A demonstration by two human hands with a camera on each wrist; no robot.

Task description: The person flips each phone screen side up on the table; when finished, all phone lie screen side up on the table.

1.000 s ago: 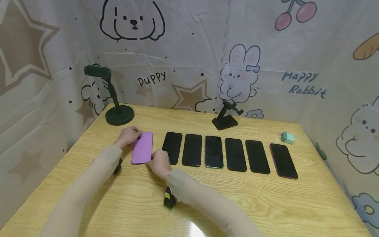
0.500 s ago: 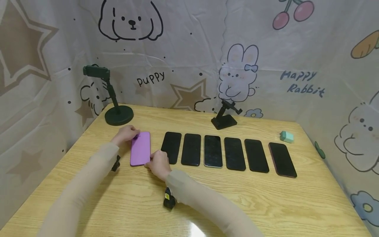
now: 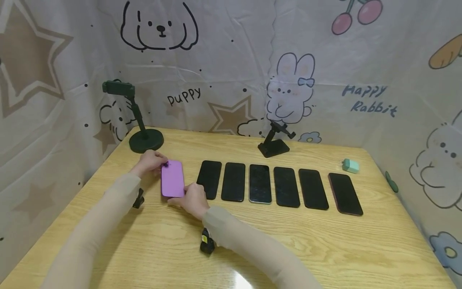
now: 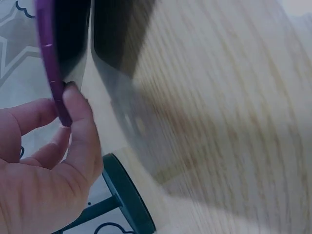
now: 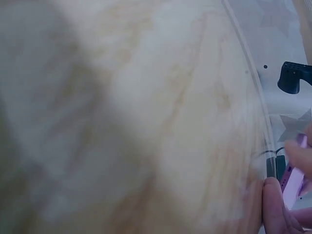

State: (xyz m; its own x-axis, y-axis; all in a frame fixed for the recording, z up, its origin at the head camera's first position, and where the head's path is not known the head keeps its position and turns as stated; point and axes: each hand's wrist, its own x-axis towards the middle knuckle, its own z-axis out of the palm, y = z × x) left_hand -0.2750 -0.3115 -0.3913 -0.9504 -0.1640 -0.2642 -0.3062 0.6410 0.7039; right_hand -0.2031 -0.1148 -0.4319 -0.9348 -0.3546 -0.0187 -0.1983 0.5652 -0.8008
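Note:
Both hands hold a phone with a purple back (image 3: 172, 179), its camera end at the upper left, tilted off the wooden table. My left hand (image 3: 148, 161) pinches its upper left corner; in the left wrist view, thumb and fingers grip the purple edge (image 4: 51, 73), the dark screen side facing the table. My right hand (image 3: 195, 200) grips the lower right corner, its thumb along the bottom edge. In the right wrist view only part of that hand and the phone (image 5: 294, 183) appear at the right border. Right of the hands lies a row of black phones, the nearest (image 3: 210, 178) partly hidden by my right hand.
A dark green phone stand (image 3: 146, 140) stands at the table's back left. A smaller black stand (image 3: 274, 147) is at the back middle, and a mint-green charger (image 3: 351, 165) lies at the right. Printed curtains (image 3: 223, 64) hang behind and beside the table.
The purple phone lay on the table and is now raised at a tilt. My left hand has shifted slightly left, and my right thumb has come along the bottom edge. The black phones stay put.

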